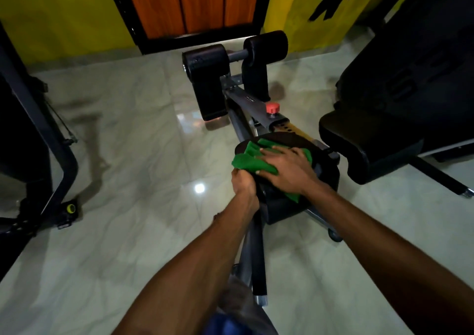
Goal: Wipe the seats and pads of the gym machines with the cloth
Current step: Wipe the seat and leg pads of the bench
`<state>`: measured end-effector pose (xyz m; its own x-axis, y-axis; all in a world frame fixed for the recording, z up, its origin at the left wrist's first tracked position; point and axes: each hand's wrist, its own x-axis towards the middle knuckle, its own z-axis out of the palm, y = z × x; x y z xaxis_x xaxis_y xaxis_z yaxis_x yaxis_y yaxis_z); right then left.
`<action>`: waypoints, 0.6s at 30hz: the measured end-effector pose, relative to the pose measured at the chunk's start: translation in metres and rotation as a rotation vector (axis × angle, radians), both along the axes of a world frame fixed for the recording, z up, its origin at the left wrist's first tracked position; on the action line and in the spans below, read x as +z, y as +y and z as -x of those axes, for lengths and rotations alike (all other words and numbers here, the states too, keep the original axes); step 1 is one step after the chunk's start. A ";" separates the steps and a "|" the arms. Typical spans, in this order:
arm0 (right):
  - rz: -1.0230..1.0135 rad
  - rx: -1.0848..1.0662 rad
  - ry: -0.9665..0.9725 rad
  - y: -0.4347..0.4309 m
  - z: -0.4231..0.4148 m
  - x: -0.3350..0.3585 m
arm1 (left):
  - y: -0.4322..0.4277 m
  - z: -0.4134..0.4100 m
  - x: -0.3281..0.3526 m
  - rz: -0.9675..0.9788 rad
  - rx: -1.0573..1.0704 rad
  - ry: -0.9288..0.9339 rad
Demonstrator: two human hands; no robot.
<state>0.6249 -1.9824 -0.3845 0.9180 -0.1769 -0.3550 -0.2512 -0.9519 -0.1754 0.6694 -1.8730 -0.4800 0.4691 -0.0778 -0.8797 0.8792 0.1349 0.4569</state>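
My right hand [284, 172] lies flat with fingers spread, pressing the green cloth [247, 160] onto the black seat pad [327, 178] of the low machine, right of centre in the scene. My left hand [243, 184] touches it at the pad's left rim, fingers curled round what looks like the cloth's bunched near corner, so both hands are together on the one rag. The cloth is light and limp. I judge it will ruck up and skid under a bare palm unless one end is pinned, which is what the left-hand grip is good for. The pad looks like smooth vinyl over foam. It should give a little under pressure and let the cloth glide, so a broad flat palm serves better than fingertips. Its edges curve downward, and there I would wrap the cloth over the rim and pinch it. The two roller pads [205, 61] at the far end, beyond the red knob [272, 108], are round, and I expect they want the cloth cupped around them.
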 end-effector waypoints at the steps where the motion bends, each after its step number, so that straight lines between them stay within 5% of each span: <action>1: -0.017 0.048 0.016 -0.007 0.003 0.001 | -0.005 -0.003 -0.022 0.041 0.031 0.036; 7: 0.171 -0.306 0.222 -0.066 -0.040 -0.028 | -0.027 -0.010 -0.075 -0.011 0.055 0.042; 10: 0.110 -0.228 0.237 -0.033 -0.059 -0.035 | -0.027 -0.011 -0.082 -0.176 0.059 -0.005; 14: -0.071 0.057 0.153 -0.011 -0.042 -0.021 | -0.018 -0.014 -0.023 -0.093 0.089 -0.020; 18: 0.022 -0.087 0.261 -0.041 -0.064 -0.042 | -0.015 -0.012 -0.020 -0.212 0.017 -0.033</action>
<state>0.6892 -2.0238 -0.4260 0.7769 -0.2615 -0.5728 -0.3664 -0.9275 -0.0735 0.6818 -1.8877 -0.4997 0.4976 0.1152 -0.8597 0.8617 0.0477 0.5051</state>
